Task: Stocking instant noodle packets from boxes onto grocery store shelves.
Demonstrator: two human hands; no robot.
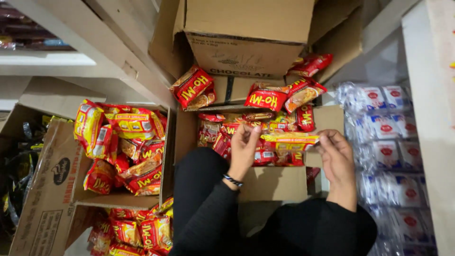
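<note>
Noodle packet (290, 138) pinched flat at both ends, left hand (244, 144) and right hand (335, 154) fingers closed on it, held level just above open carton (279, 182), among packets heaped inside.

Glossy red-and-yellow plastic film wraps the noodle packet (290, 139) pinched between the left hand (244, 147) and right hand (337, 159), its surface crinkled and shiny. The open box (279, 185) beneath is matt brown corrugated cardboard, as is the side box (50, 189). Clear, glistening plastic covers the white packs (386, 142). The sleeves (208, 213) are matt black cloth.
</note>
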